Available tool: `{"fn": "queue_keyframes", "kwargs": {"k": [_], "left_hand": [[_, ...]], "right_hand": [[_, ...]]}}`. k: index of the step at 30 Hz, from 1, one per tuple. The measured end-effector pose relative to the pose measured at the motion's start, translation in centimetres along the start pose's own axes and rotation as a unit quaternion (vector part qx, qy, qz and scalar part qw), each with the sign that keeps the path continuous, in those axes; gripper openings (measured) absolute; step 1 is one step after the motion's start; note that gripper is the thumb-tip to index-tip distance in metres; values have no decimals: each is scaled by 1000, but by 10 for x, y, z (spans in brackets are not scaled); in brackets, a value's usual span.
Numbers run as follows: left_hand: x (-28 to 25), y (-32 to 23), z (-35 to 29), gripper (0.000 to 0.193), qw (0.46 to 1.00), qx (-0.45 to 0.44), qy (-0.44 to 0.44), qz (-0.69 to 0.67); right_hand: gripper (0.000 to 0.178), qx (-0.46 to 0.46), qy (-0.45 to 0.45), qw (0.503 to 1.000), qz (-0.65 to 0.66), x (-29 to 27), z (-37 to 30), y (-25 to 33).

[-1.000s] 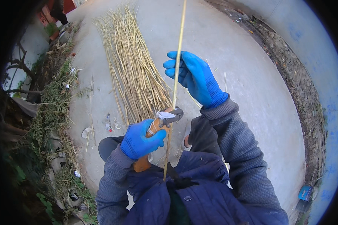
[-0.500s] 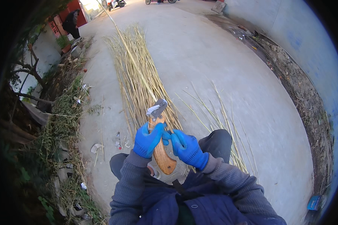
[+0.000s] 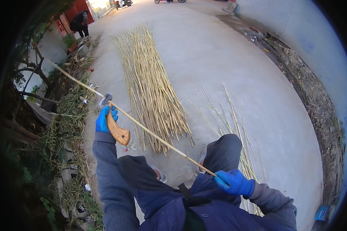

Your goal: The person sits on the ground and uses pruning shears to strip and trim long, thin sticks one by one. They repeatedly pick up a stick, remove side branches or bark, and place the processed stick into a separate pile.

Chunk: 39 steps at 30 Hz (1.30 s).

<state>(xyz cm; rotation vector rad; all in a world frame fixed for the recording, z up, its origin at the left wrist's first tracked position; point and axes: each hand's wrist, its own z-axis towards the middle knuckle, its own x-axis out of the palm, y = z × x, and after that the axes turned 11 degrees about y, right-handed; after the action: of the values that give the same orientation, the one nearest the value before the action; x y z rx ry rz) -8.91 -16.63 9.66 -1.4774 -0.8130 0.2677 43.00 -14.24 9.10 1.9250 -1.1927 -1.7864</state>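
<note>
My left hand (image 3: 106,118), in a blue glove, is closed around a tool with a curved wooden handle (image 3: 117,131) and a metal head (image 3: 105,100). A long, thin pale cane (image 3: 158,138) runs slantwise across the metal head; whether it passes through or only lies against it I cannot make out. Down by my right knee, my gloved right hand (image 3: 232,182) grips the cane's near end. The far end reaches up over the plants on the left. Below the cane lies a thick bundle of similar canes (image 3: 150,84) on the ground.
Several thinner stalks (image 3: 235,119) lie to the right, partly behind my right leg. Weeds and rubble (image 3: 69,134) line the left side, with branches above. A pale wall (image 3: 308,42) bounds the right. A person (image 3: 80,23) bends over far left; a scooter (image 3: 122,3) stands beyond.
My hands have drawn apart: the left went up and left with the tool, the right down and right with the cane's end. The cane swung from pointing ahead to slanting leftward.
</note>
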Motion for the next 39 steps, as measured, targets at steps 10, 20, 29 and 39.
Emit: {"fn": "queue_keyframes", "kwargs": {"k": [10, 20, 29, 39], "left_hand": [[107, 55, -65, 37, 990, -65, 124, -16], [129, 98, -121, 36, 976, -163, 141, -7], [108, 130, -113, 36, 973, -159, 155, -56], [-9, 65, -21, 42, 1000, -3, 14, -11]], "right_hand": [[40, 73, 52, 947, 310, -39, 37, 9], [26, -8, -66, 991, 117, -17, 106, 0], [21, -27, -64, 985, 157, -9, 95, -15], [28, 88, 126, 955, 254, -6, -21, -1]]}}
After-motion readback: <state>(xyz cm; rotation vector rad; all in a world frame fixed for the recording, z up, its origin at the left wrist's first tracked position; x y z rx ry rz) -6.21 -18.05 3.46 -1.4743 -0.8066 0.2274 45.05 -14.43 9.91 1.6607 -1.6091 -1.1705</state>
